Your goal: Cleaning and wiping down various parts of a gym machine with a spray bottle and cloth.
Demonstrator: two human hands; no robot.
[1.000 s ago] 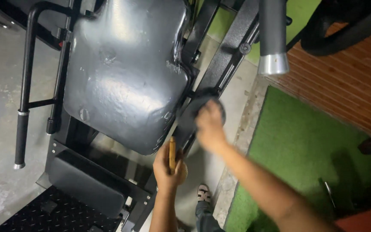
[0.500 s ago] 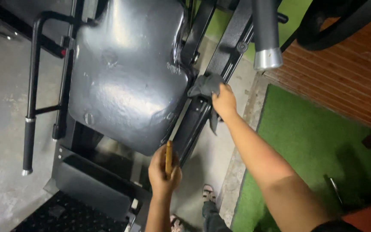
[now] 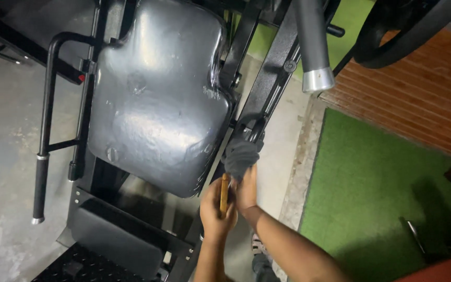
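My right hand grips a dark grey cloth and presses it on the black metal frame bar of a gym machine, just right of the big black padded seat. My left hand is right beside it, closed around a thin wooden stick-like handle held upright. Both forearms reach up from the bottom of the view.
A black handle bar with a chrome tip runs down the left. A grey roller with a silver end cap hangs at the top. Green turf and a red ribbed floor lie right; concrete floor left. A black footplate sits below.
My right hand has slid the cloth down along the frame bar, from the upper part toward my left hand. My left hand stays almost in place with the wooden handle.
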